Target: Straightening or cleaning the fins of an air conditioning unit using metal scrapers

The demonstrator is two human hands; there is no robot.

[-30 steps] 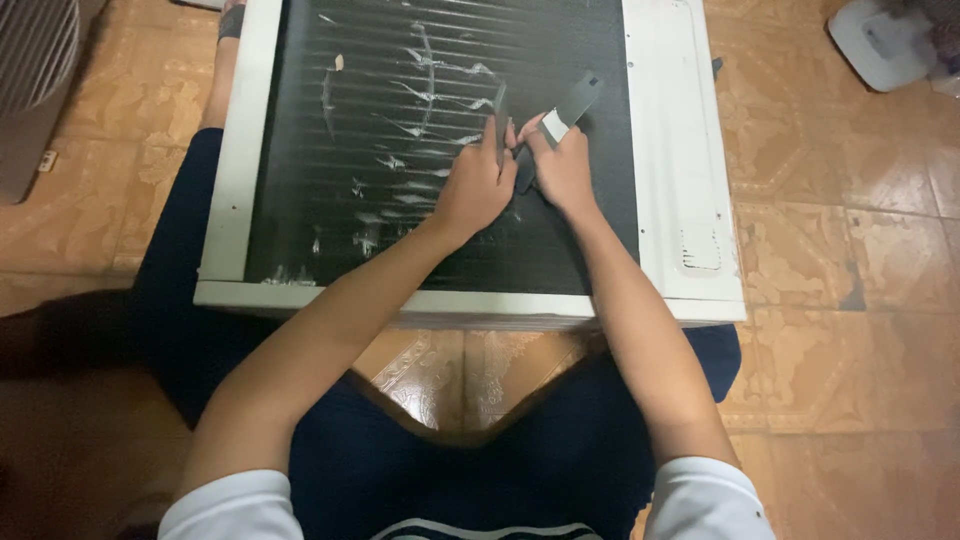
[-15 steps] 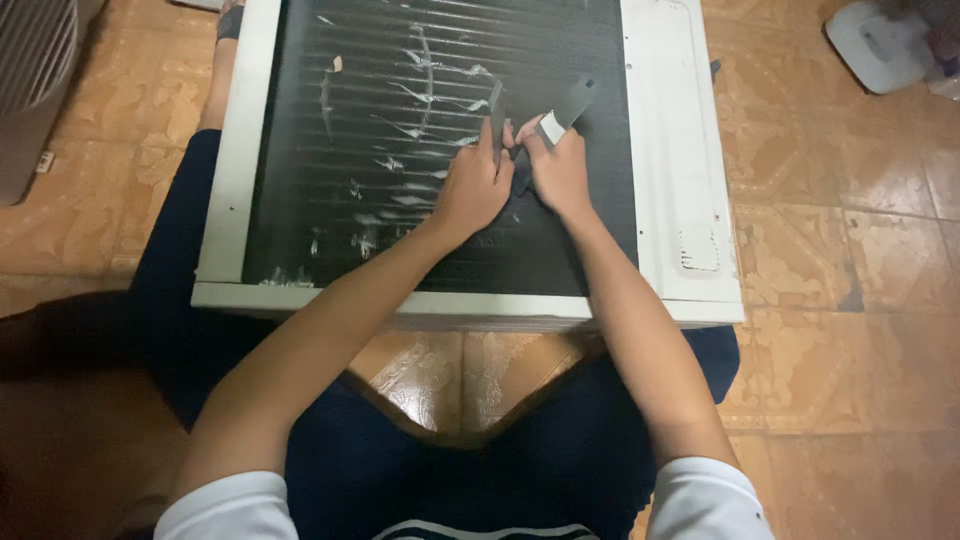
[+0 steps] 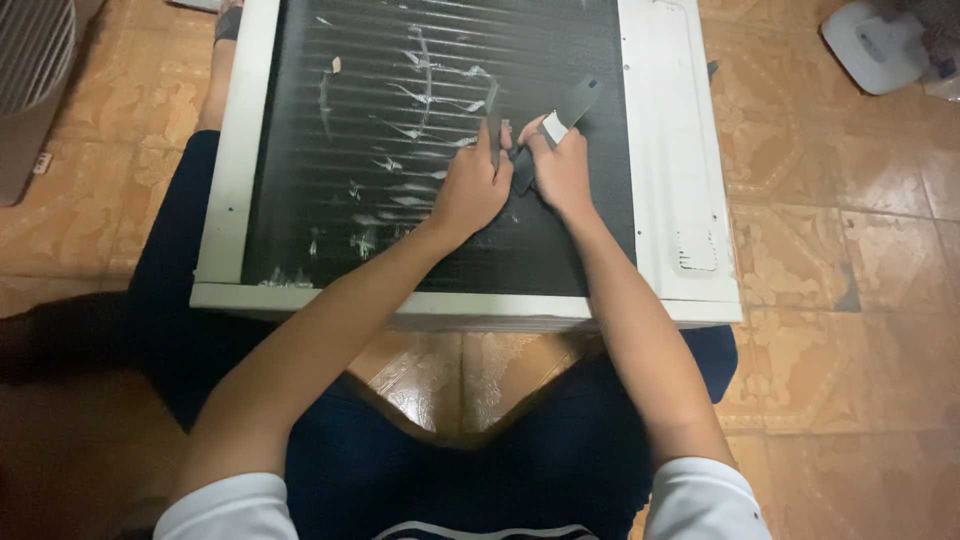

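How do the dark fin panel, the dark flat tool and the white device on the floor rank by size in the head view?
1. Dark fin panel, by far the largest.
2. White device on the floor, partly cut off by the picture edge.
3. Dark flat tool in the right hand, though device and tool look close, so this order is unsure.

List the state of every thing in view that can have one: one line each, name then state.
Air conditioner unit: lying flat on the floor across the person's legs, fin side up.
Black fin grille: exposed, with pale bent and scraped patches.
Left hand: pressed on the grille, fingers holding a thin dark tool.
Right hand: closed on a flat black tool.
White device: resting on the tiled floor, top right.
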